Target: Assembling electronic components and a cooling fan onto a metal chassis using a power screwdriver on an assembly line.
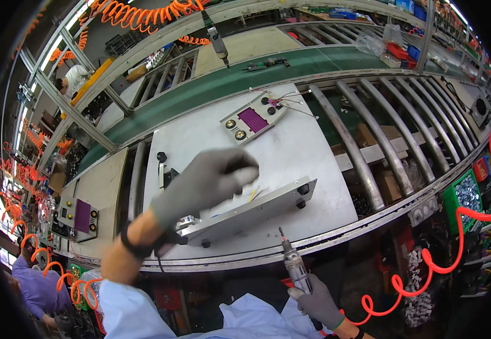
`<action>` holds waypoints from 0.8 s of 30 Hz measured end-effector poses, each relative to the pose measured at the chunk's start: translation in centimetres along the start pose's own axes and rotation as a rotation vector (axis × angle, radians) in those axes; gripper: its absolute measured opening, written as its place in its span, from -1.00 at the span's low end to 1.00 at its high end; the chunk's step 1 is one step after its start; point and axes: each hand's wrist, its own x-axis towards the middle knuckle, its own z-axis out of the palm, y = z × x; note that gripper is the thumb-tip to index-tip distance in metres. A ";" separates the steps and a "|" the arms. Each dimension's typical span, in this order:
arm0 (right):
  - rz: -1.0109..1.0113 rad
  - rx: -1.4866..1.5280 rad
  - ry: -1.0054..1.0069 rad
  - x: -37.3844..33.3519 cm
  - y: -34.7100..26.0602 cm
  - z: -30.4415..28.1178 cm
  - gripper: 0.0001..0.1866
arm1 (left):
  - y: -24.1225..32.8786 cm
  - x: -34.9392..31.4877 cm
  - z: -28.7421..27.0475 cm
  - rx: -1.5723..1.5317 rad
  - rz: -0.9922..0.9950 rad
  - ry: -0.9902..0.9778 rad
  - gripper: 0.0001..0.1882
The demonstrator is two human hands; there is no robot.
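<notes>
My left hand (214, 178), in a grey glove, hovers over the white work board (194, 133) with its fingers curled together. Whatever they may pinch is hidden. Below it a long metal panel (251, 210) with black feet stands on its edge, slanting across the board. My right hand (320, 302), gloved too, is wrapped round an air screwdriver (296, 265). Its bit points up toward the board's front edge, apart from the panel. Farther back on the board lies a metal faceplate (251, 118) with a purple middle, round knobs and loose wires.
A red coiled air hose (392, 308) loops along the right. Metal rollers (389, 138) run beside the board, and a green belt (336, 59) lies behind. Another screwdriver (216, 40) hangs overhead. A green bin (465, 198) holds small parts. At left sits another purple-faced unit (81, 217); a person in purple (39, 288) is nearby.
</notes>
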 end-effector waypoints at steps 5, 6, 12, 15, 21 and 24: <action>0.002 0.022 0.040 -0.4 0.7 -0.5 -0.57 | -2.5 -8.5 8.4 0.254 0.155 0.061 -0.80; -0.023 0.027 0.032 -0.4 0.8 -0.6 -0.57 | -4.1 -8.5 10.4 0.292 0.074 0.079 -0.80; -0.047 -0.033 0.059 -0.9 0.5 -1.2 -0.57 | -11.4 -6.9 17.3 0.384 0.153 0.355 -0.84; -0.028 -0.055 0.051 -1.2 0.0 -1.0 -0.56 | -12.6 -5.8 18.5 0.536 0.136 0.338 -0.88; 0.025 -0.040 0.040 -2.1 -0.6 0.0 -0.55 | -12.4 -6.1 18.1 0.329 0.089 0.395 -0.89; 0.015 -0.041 0.019 -2.6 -0.5 0.6 -0.52 | -11.7 -8.6 16.7 -0.329 -0.161 0.345 -0.81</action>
